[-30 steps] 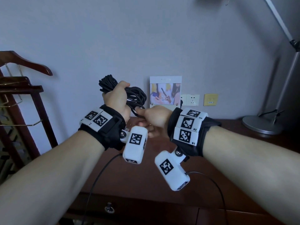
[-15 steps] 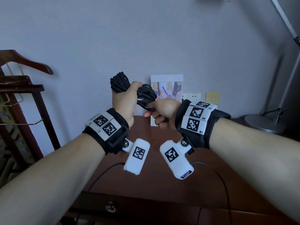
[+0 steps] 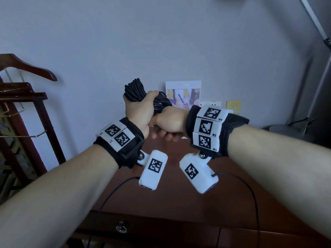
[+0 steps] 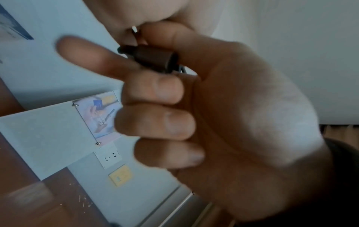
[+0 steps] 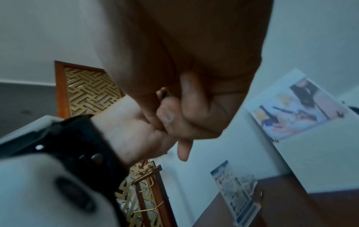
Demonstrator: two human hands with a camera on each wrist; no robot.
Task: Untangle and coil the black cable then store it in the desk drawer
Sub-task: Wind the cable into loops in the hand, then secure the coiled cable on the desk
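Note:
My left hand [image 3: 138, 111] grips the coiled black cable [image 3: 134, 90] as a tight bundle, held up in front of the wall above the desk [image 3: 179, 203]. My right hand [image 3: 170, 122] is a fist pressed against the left hand's underside. In the left wrist view the right hand [image 4: 233, 107] pinches the cable's dark plug end [image 4: 153, 59] with three fingers curled and the index finger straighter. The desk drawer [image 3: 143, 228] with its ring pull [image 3: 122, 228] is shut at the desk's front, below both forearms.
A wooden valet stand with a hanger [image 3: 26, 68] stands at the left. A picture card [image 3: 183, 92], wall sockets [image 3: 210, 103] and a yellow plate [image 3: 233, 106] sit at the back. A lamp base [image 3: 286, 131] is on the desk at the right.
Both hands rose and shifted right with the cable bundle. The right hand then drew in closer under the left hand.

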